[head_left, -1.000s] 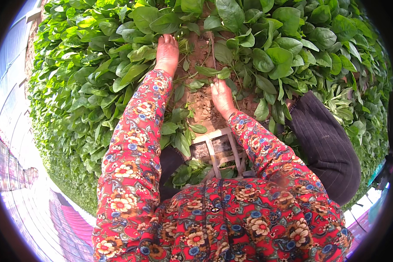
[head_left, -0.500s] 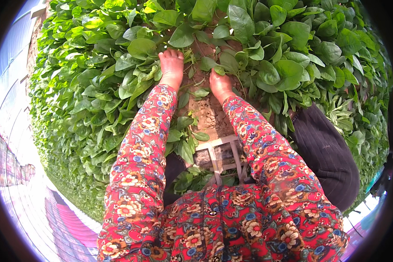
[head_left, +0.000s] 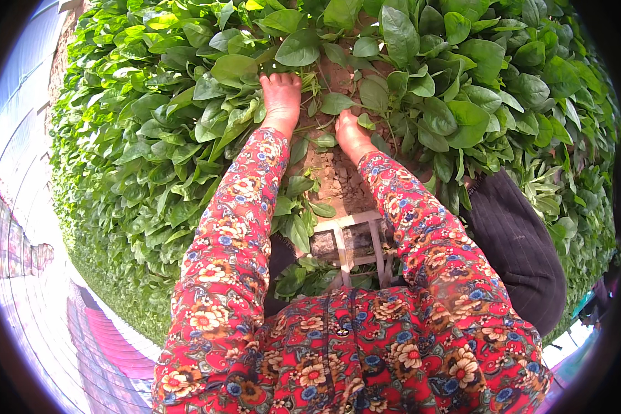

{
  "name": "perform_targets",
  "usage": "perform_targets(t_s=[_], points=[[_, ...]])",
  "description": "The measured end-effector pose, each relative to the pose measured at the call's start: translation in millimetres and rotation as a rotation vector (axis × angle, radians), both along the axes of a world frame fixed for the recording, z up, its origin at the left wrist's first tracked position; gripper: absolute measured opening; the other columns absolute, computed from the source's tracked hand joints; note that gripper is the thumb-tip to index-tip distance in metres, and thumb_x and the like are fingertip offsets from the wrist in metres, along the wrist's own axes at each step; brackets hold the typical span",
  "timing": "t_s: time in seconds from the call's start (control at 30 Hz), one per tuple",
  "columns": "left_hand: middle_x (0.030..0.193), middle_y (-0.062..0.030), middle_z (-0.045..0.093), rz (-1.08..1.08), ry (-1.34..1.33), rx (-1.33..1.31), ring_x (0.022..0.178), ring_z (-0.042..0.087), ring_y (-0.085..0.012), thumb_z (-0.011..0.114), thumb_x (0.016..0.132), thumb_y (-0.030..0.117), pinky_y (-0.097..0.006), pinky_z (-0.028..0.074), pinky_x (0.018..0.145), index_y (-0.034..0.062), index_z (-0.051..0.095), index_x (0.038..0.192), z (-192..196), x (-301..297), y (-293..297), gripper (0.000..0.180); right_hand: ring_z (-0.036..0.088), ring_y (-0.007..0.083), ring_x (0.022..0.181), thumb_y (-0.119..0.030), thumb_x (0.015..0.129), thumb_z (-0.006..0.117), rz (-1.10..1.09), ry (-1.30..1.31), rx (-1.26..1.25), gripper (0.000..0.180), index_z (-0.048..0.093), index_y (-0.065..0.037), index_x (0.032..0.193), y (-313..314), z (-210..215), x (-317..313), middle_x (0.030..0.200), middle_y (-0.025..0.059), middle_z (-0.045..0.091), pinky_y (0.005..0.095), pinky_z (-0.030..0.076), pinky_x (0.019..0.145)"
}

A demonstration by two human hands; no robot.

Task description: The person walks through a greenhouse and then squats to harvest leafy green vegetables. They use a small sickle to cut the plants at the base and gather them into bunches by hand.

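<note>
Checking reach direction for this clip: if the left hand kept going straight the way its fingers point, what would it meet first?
The left hand points up-frame; first in line is the broad green leaf just past its fingertips, though depth is unclear.

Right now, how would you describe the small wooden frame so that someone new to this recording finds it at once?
Start at the strip of bare brown soil running through the bed of leafy green plants. Follow it down toward the person, between the red floral sleeves. The wooden frame lies there, the only pale, straight-slatted object among leaves and earth.
</note>
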State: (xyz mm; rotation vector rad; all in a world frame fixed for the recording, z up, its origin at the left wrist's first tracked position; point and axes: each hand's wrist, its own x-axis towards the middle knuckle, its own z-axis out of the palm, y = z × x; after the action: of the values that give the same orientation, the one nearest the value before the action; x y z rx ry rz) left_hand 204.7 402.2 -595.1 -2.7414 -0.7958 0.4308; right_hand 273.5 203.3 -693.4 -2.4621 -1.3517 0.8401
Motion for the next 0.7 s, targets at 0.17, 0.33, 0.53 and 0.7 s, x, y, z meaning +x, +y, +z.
perform_targets(t_s=[0.17, 0.33, 0.53, 0.7], points=[[0.096, -0.0048, 0.063, -0.011, -0.058, 0.030, 0.094, 0.058, -0.0253, 0.054, 0.082, 0.016, -0.051, 0.038, 0.095, 0.0158, 0.062, 0.114, -6.3, -3.8, 3.0, 0.034, 0.060, 0.0425, 0.081, -0.019, 0.093, 0.053, 0.038, -0.065, 0.086, 0.020, 0.052, 0.000, 0.099, -10.0, 22.1, -1.2, 0.088, 0.0236, 0.062, 0.0481, 0.047, 0.071], [0.096, -0.0045, 0.063, 0.035, -0.040, -0.019, 0.095, 0.058, -0.0244, 0.054, 0.082, 0.016, -0.051, 0.038, 0.093, 0.0153, 0.063, 0.111, -4.0, -5.9, 4.8, 0.030, 0.060, 0.0448, 0.089, -0.020, 0.091, 0.052, -0.290, 0.446, -0.094, 0.028, 0.050, 0.002, 0.109, 2.6, 83.1, 1.8, 0.097, 0.0237, 0.063, 0.0479, 0.048, 0.078], [0.104, -0.0040, 0.061, 0.044, -0.042, -0.006, 0.100, 0.058, -0.0233, 0.054, 0.083, 0.014, -0.050, 0.037, 0.092, 0.0149, 0.059, 0.117, 6.5, -20.5, 14.0, 0.035, 0.060, 0.0466, 0.080, -0.018, 0.092, 0.053, -0.295, 0.424, -0.021, 0.023, 0.042, -0.003, 0.105, -42.6, 109.9, -8.6, 0.081, 0.0263, 0.061, 0.0493, 0.048, 0.066], [0.098, -0.0026, 0.064, 0.163, 0.022, -0.010, 0.097, 0.058, -0.0214, 0.055, 0.082, 0.014, -0.050, 0.037, 0.088, 0.0125, 0.065, 0.101, 3.9, -12.0, 15.5, 0.022, 0.059, 0.0473, 0.078, -0.016, 0.093, 0.053, -0.395, 0.386, 0.150, 0.020, 0.041, -0.004, 0.105, -34.9, 110.1, -4.3, 0.080, 0.0254, 0.061, 0.0504, 0.047, 0.065]])
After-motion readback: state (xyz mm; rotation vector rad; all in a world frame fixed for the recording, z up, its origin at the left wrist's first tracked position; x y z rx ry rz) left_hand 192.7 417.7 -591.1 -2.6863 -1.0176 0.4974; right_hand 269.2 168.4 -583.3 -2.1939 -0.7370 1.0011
